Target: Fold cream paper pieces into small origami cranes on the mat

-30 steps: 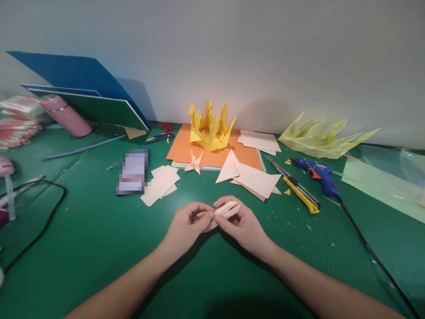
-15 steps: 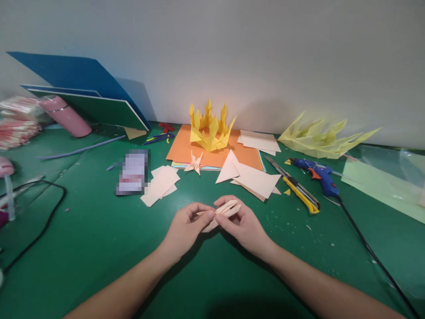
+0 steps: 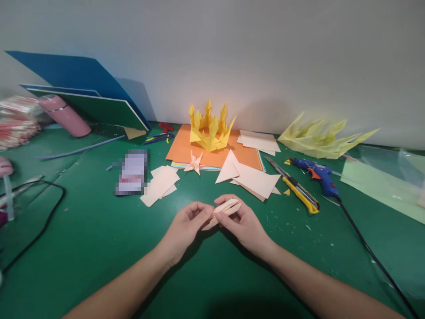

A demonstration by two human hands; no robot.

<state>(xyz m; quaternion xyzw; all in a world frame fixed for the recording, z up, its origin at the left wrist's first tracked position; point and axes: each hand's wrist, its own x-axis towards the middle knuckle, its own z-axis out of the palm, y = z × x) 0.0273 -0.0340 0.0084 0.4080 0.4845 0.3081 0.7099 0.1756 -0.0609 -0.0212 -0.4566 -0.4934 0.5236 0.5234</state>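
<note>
Presently: folded pale paper (image 3: 226,206), pinched between left hand (image 3: 184,227) and right hand (image 3: 247,227).
Risk: uneven finger pressure could skew or tear its layers; loose sheets (image 3: 257,180) lie just beyond the grip.

— Forearms?
— We list two: one bare left forearm (image 3: 129,274), one bare right forearm (image 3: 315,277), both angled inward.
— Hands?
— We count one bare left hand (image 3: 186,223), one bare right hand (image 3: 245,223); fingers (image 3: 196,206) curled, thumbs (image 3: 203,217) pinching, set close together.
</note>
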